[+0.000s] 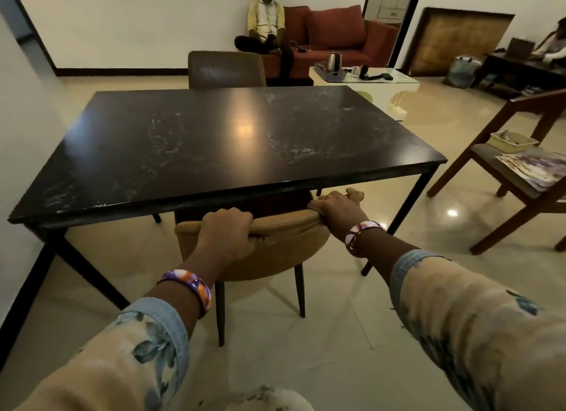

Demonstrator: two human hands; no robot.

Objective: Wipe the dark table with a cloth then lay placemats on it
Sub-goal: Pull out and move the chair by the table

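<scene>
Tan leather fills both our grips: the left hand [226, 227] and right hand [333, 207] each curl over the top edge of the tan chair [275, 251], tucked under the near side of the dark tabletop [214, 135], probably to shift it for reach. White smears mark the surface, so wiping looks undone. We see no cloth. The placemats [533, 168] seem to lie on the wooden chair [490, 177], well apart to the right.
</scene>
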